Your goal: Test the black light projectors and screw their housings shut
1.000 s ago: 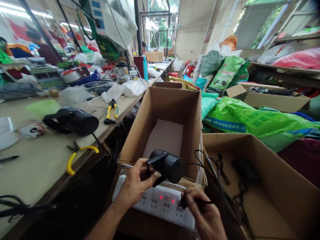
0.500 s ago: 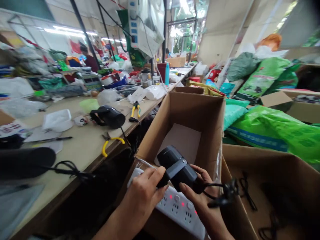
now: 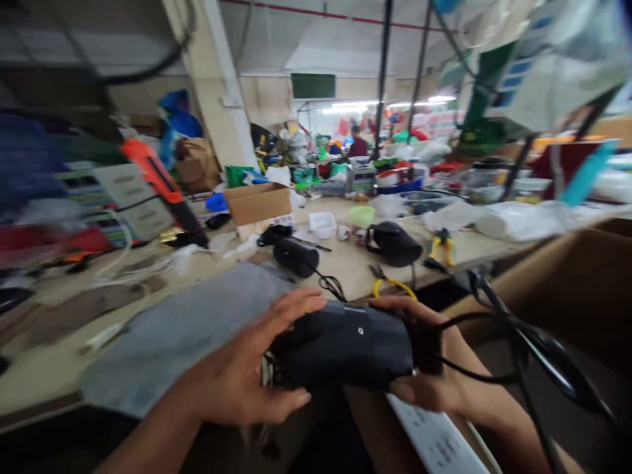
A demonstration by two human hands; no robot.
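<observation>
Both hands hold a black folded hair dryer [image 3: 348, 345] lying sideways in front of me. My left hand [image 3: 241, 368] wraps its left end with fingers spread over the top. My right hand [image 3: 429, 355] grips its right end, where a black cord [image 3: 518, 336] loops off to the right. A white power strip [image 3: 434, 441] lies just below the dryer. Part of a cardboard box [image 3: 567, 289] shows at the right. The picture is blurred by motion.
A grey cloth [image 3: 182, 329] lies on the long workbench [image 3: 345, 263] at left. Two more black dryers [image 3: 296, 257] [image 3: 395, 243], yellow-handled pliers [image 3: 390, 284], a small cardboard box [image 3: 259, 203] and an orange tool [image 3: 158, 178] sit on it. A person [image 3: 356, 143] works far off.
The view has swung left from the boxes to the workbench. Both hands carried the dryer off the open box and toward the bench; it now lies level between them.
</observation>
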